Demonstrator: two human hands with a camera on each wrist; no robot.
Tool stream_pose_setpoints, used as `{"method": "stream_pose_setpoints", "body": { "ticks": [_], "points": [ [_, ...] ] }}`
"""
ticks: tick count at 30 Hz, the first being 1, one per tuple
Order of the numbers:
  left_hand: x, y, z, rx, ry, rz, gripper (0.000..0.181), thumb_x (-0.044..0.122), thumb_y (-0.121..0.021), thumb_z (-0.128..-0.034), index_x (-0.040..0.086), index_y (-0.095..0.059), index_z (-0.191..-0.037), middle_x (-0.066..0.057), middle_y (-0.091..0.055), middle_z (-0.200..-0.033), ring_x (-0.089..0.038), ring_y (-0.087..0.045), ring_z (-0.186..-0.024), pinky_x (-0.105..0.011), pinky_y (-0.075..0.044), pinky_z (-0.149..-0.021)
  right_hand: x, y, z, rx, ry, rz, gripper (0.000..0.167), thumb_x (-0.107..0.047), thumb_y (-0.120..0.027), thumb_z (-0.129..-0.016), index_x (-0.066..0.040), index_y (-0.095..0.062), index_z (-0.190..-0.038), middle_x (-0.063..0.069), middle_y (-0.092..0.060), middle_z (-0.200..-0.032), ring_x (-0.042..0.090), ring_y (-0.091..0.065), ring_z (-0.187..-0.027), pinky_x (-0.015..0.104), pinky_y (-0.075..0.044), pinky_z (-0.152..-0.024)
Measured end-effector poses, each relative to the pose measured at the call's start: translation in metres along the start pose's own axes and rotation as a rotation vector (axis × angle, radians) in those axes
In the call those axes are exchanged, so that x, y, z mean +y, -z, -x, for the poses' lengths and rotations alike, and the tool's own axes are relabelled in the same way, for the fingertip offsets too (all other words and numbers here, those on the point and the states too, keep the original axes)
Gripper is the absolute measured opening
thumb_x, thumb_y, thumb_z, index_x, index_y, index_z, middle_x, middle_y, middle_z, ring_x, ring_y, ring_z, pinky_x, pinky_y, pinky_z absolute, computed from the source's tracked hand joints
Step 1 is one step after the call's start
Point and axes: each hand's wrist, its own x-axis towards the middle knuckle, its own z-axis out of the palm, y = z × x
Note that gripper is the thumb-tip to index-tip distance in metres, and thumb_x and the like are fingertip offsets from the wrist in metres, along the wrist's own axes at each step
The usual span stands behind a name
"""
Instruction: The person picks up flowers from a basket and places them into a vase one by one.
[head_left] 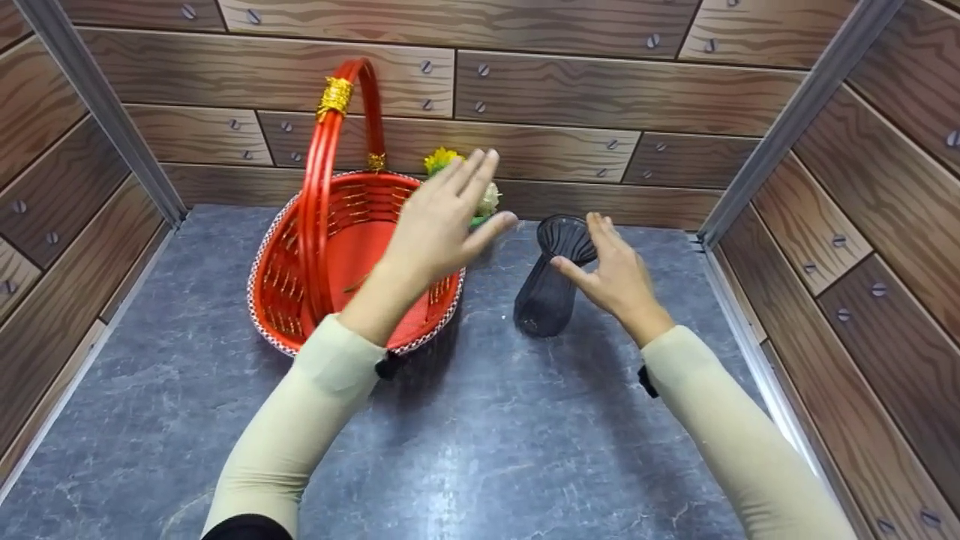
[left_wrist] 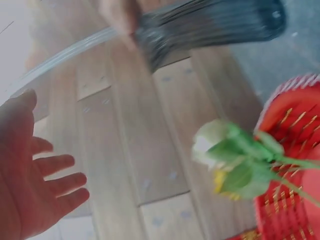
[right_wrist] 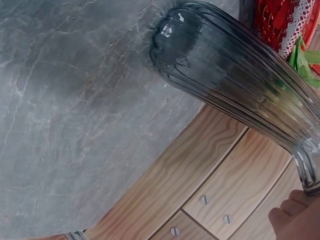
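Observation:
A dark ribbed glass vase stands on the grey surface in the head view, with my right hand at its flared rim, thumb in front and fingers behind. In the right wrist view the fingers are beside the rim of the vase; firm contact is unclear. My left hand is over the right side of the red basket, fingers extended and holding nothing. Beyond it show a yellow flower and a white flower. Their stems lie in the basket in the left wrist view.
The basket's tall red handle with gold wrapping rises at the left. Wood-patterned walls with metal corner strips enclose the back and both sides of the grey marbled surface.

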Motion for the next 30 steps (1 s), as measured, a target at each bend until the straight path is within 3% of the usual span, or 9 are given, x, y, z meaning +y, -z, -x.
{"method": "stream_pose_setpoints", "body": {
  "ticks": [4,12,19,24,30],
  "points": [
    [-0.002,0.029,0.009,0.055,0.020,0.022,0.079,0.069,-0.034,-0.0956,0.021,-0.024,-0.157,-0.003,-0.031,-0.160,-0.029,-0.033,-0.146,-0.045,-0.029,-0.119,-0.002,0.001,-0.004,-0.034,-0.029,0.014,0.110,-0.079,-0.054,-0.080,-0.005,-0.023,-0.155,0.013,-0.024,-0.161,0.032,-0.023,-0.149,0.052,-0.025,-0.119],
    [-0.007,0.068,0.037,0.300,-0.013,0.040,0.074,0.057,-0.052,-0.0951,0.015,-0.034,-0.153,-0.005,-0.037,-0.157,-0.029,-0.032,-0.146,-0.038,-0.018,-0.123,-0.005,0.003,-0.010,-0.091,-0.051,0.071,0.118,-0.084,-0.052,-0.076,-0.004,-0.018,-0.156,0.015,-0.018,-0.162,0.034,-0.018,-0.151,0.054,-0.023,-0.119],
    [-0.042,0.093,0.068,0.532,0.031,0.074,0.070,0.059,-0.049,-0.0956,0.012,-0.046,-0.147,-0.008,-0.046,-0.151,-0.029,-0.033,-0.146,-0.041,-0.021,-0.123,-0.009,0.003,-0.015,-0.117,-0.064,0.086,0.120,-0.086,-0.050,-0.075,-0.006,-0.016,-0.157,0.015,-0.015,-0.163,0.034,-0.014,-0.151,0.056,-0.022,-0.118],
    [-0.076,0.093,0.091,0.648,0.167,0.116,0.075,0.066,-0.043,-0.0942,0.011,-0.051,-0.144,-0.006,-0.048,-0.150,-0.029,-0.037,-0.144,-0.042,-0.024,-0.121,-0.007,0.000,-0.014,-0.103,-0.060,0.080,0.118,-0.085,-0.050,-0.077,-0.005,-0.017,-0.157,0.016,-0.016,-0.163,0.035,-0.015,-0.151,0.057,-0.023,-0.118],
    [-0.120,0.073,0.110,0.641,0.313,0.123,0.070,0.063,-0.038,-0.0973,0.015,-0.047,-0.147,-0.003,-0.045,-0.152,-0.028,-0.035,-0.145,-0.043,-0.023,-0.121,-0.005,-0.003,-0.013,-0.086,-0.052,0.087,0.116,-0.083,-0.050,-0.078,-0.003,-0.020,-0.156,0.017,-0.020,-0.162,0.036,-0.017,-0.151,0.057,-0.024,-0.118]
  ]
}}
